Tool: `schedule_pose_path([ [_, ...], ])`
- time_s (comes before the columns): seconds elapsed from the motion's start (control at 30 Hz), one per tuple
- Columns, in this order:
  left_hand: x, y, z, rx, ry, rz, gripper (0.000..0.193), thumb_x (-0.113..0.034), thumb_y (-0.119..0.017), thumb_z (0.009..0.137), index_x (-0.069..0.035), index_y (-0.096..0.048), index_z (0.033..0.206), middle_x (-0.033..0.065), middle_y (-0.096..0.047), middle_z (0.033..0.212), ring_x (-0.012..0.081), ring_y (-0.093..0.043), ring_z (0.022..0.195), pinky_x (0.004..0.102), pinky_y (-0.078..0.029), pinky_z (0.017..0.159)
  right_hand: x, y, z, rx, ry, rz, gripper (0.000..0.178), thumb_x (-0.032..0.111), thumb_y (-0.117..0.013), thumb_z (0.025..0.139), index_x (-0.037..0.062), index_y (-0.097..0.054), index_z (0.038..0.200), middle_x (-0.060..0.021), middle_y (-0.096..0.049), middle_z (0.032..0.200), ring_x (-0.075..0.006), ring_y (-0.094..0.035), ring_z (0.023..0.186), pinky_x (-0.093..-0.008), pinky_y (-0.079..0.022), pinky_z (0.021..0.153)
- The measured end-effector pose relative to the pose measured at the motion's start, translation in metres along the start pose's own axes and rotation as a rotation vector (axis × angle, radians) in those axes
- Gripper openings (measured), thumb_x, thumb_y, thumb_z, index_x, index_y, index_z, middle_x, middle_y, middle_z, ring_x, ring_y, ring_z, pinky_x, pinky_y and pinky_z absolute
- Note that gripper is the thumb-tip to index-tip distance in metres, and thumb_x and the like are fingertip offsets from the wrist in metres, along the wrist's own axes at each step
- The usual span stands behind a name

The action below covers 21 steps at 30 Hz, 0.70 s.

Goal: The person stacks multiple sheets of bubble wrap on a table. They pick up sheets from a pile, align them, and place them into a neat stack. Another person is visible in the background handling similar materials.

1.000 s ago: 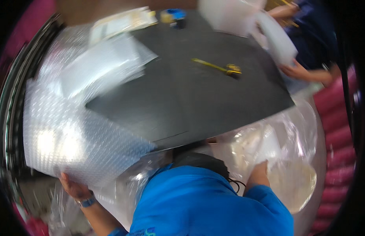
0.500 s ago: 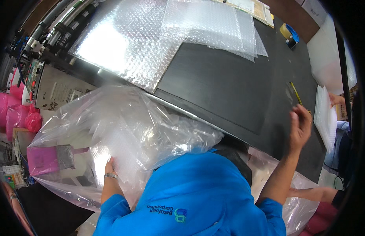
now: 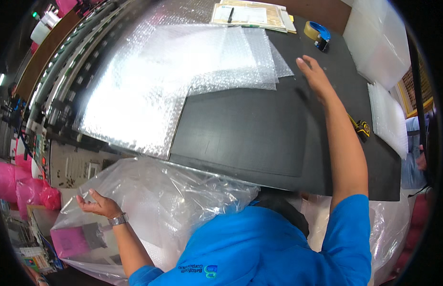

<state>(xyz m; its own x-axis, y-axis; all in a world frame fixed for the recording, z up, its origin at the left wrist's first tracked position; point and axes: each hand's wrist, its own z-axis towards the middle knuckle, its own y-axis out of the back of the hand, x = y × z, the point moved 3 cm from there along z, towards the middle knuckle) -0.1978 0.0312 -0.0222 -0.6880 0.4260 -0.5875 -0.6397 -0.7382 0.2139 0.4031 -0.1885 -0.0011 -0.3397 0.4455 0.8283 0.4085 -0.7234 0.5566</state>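
Note:
My right hand point(image 3: 313, 75) reaches over the black tabletop point(image 3: 245, 128), fingers apart and holding nothing. It is nearest the right corner of some loose bubble wrap sheets point(image 3: 231, 62), without touching them. A larger bubble wrap sheet point(image 3: 131, 114) extends from the rollers over the left of the table. My left hand point(image 3: 98, 206), a metal watch on its wrist, is raised with fingers spread and nothing in it. Below and beside it is a big clear plastic bag point(image 3: 183, 186), with bubble wrap showing through the film.
A tape dispenser point(image 3: 318, 35) stands at the far right, near a clipboard with papers point(image 3: 250, 16). A tape measure point(image 3: 360, 127) lies by a bubble wrap stack point(image 3: 387, 117) at the right edge. Machine rollers point(image 3: 64, 71) run along the left. Another person point(image 3: 414, 152) stands at the right.
My right hand has moved from the table's right side toward the loose bubble wrap sheets. My left hand has come away from the clear bag and lifted leftward. The view has shifted.

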Motion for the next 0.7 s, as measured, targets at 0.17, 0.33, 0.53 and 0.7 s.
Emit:
schedule_pose_path([
  [0.17, -0.143, -0.075, 0.015, 0.482, -0.638, -0.258, 0.037, -0.013, -0.052, 0.08, 0.001, -0.042, 0.113, 0.0188, -0.036, 0.123, 0.0317, -0.033, 0.116, 0.0416, -0.024, 0.097, 0.0, -0.038, 0.051, -0.036, -0.102, -0.09, 0.079, 0.061, -0.046, 0.076, 0.0069, -0.028, 0.132, -0.0187, -0.034, 0.132, -0.033, -0.032, 0.122, -0.0408, -0.026, 0.1],
  [0.33, -0.232, -0.219, 0.001, 0.885, -0.6, -0.123, 0.055, -0.037, -0.054, 0.079, -0.004, -0.041, 0.121, 0.0233, -0.032, 0.129, 0.0351, -0.029, 0.121, 0.0463, -0.021, 0.099, 0.02, -0.072, 0.071, 0.06, 0.011, 0.028, 0.086, 0.061, -0.05, 0.074, 0.0013, -0.027, 0.13, -0.0224, -0.037, 0.129, -0.0333, -0.037, 0.119, -0.0369, -0.03, 0.098],
  [0.53, -0.224, -0.318, -0.075, 1.03, -0.429, 0.284, 0.073, -0.057, -0.043, 0.077, -0.012, -0.03, 0.132, 0.0205, -0.033, 0.132, 0.032, -0.023, 0.127, 0.0542, -0.006, 0.101, 0.064, -0.098, 0.028, 0.156, -0.112, 0.512, 0.082, 0.031, -0.07, 0.069, -0.0033, -0.025, 0.128, -0.0245, -0.046, 0.116, -0.0283, -0.049, 0.106, -0.0368, -0.044, 0.084],
  [0.7, -0.238, -0.295, -0.1, 1.278, 0.069, -0.709, 0.074, -0.032, -0.063, 0.073, -0.005, -0.025, 0.131, 0.0234, -0.031, 0.129, 0.0331, -0.03, 0.121, 0.0453, -0.022, 0.1, 0.038, -0.072, -0.002, 0.412, -0.245, 0.873, 0.08, 0.013, -0.067, 0.07, 0.0013, -0.018, 0.131, -0.022, -0.04, 0.121, -0.0296, -0.047, 0.107, -0.0431, -0.047, 0.078],
])
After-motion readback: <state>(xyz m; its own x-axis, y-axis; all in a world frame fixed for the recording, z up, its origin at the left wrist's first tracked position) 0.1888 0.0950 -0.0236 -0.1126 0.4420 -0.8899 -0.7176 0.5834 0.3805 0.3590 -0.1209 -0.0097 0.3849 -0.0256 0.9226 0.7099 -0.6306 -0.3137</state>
